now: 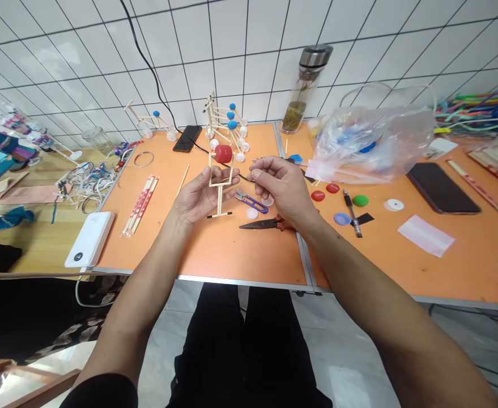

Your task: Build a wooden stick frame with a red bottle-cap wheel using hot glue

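one small stick frame (220, 185) is held upright above the orange table (210, 255), a red drum-like piece (224, 153) set between its two uprights, its stem running down to a short dark-ended crossbar. the left hand (200, 195) has it: palm turned up and inward, thumb at the left upright, fingers passing behind, pinching the frame, forearm slanting in from the lower left. just beside it the right hand (278, 184) hovers level with the frame, wrist bent inward, fingers curled and thumb tip brought close to them; whether anything is pinched there, i can't tell. between and below the hands lie purple-handled snips (247, 198), with dark pliers (259, 224) partly under the right hand. farther back stand blue-balled stick models (232, 125); to the left, wrapped sticks (139, 205); to the right, red discs (318, 196).
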A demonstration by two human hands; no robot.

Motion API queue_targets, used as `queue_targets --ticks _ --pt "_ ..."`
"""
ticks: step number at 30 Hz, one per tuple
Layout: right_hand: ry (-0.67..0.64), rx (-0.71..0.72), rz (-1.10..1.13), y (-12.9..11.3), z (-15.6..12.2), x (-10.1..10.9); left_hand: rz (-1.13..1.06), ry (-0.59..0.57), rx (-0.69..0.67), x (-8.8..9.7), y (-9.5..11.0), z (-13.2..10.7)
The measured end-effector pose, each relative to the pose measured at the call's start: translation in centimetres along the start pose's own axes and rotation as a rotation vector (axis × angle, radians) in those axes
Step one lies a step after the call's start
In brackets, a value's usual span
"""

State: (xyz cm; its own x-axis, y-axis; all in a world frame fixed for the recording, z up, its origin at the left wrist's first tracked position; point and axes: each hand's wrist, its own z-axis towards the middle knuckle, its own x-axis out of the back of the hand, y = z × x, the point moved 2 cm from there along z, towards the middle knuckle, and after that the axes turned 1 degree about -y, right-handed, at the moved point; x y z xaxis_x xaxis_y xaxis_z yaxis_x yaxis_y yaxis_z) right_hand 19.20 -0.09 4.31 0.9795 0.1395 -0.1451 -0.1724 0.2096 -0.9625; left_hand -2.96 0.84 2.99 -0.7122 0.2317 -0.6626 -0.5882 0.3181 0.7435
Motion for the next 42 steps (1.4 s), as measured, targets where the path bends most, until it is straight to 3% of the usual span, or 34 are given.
queue_targets --ticks 7,12,16,18,21,24,27,33,42 --pt "-0.079 0.080 -0.198 0.8 -0.8 -1.4 -0.006 0.067 -0.092 1.0 0.9 0.3" --pt "-0.234 0.288 -0.530 1.3 -2.3 -3.0 -0.022 0.102 -0.145 2.2 1.5 0.6" --pt "-0.203 0.395 -0.764 -0.1 -1.7 -1.9 -0.031 0.104 -0.167 2.9 1.7 1.0" --pt "-0.064 0.325 -0.882 -1.4 -0.4 0.2 -0.043 0.133 -0.171 3.2 1.8 1.1" --pt "0.157 0.106 -1.144 -2.5 2.0 4.0 -0.082 0.141 -0.182 3.5 2.0 1.3" --pt "0.172 -0.203 -1.357 -1.7 3.9 6.6 -0.120 0.101 -0.196 3.5 2.2 1.4" --pt "0.113 -0.371 -1.436 0.0 4.9 7.4 -0.133 0.054 -0.202 3.4 2.4 1.3" --pt "0.108 -0.464 -1.444 2.0 5.5 6.9 -0.151 0.077 -0.211 3.3 2.6 0.8" --pt "0.195 -0.418 -1.345 3.2 5.5 7.6 -0.145 0.122 -0.221 3.2 2.8 0.6"
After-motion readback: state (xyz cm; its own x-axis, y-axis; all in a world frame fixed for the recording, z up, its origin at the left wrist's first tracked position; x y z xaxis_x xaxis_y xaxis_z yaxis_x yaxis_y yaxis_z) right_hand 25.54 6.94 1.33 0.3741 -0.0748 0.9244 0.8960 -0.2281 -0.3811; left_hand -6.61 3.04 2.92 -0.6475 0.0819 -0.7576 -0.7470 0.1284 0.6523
